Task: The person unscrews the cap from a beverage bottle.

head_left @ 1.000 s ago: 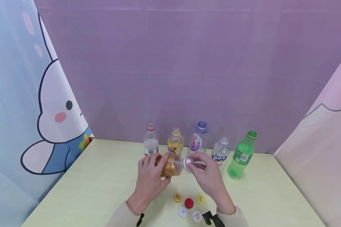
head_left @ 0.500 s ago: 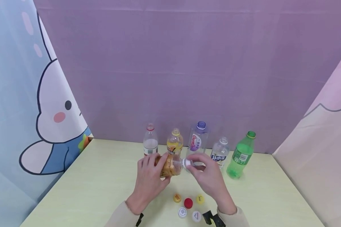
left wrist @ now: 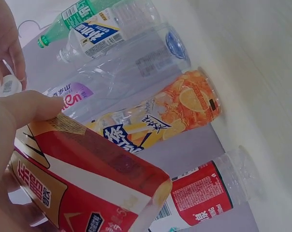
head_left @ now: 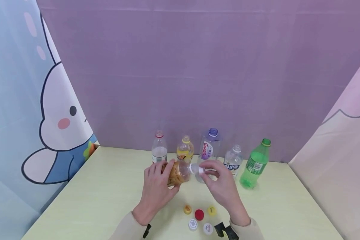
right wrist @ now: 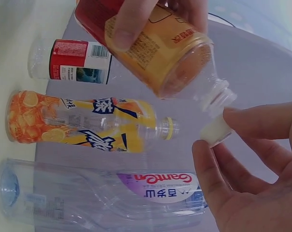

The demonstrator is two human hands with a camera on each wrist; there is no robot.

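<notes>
My left hand [head_left: 156, 186] grips a bottle with a red and gold label [head_left: 176, 173], tilted nearly on its side above the table, its neck to the right. My right hand [head_left: 223, 185] pinches a white bottle cap [right wrist: 216, 131] between thumb and fingertips. In the right wrist view the cap is just off the bare, clear bottle mouth [right wrist: 220, 96]; whether their edges touch I cannot tell. The left wrist view shows the bottle's red lower part [left wrist: 112, 188] up close, with its neck hidden behind the left hand.
Behind the hands stand uncapped bottles: one with a red neck ring [head_left: 159, 150], one yellow-labelled [head_left: 185, 151], a tall Ganten bottle [head_left: 208, 150], a blue-labelled one [head_left: 232, 163] and a green one [head_left: 254, 165]. Loose caps, including a red cap [head_left: 199, 215], lie on the table [head_left: 108, 193].
The white cap has come off the bottle's neck and moved slightly right with my right hand. My left hand has drawn the bottle slightly left.
</notes>
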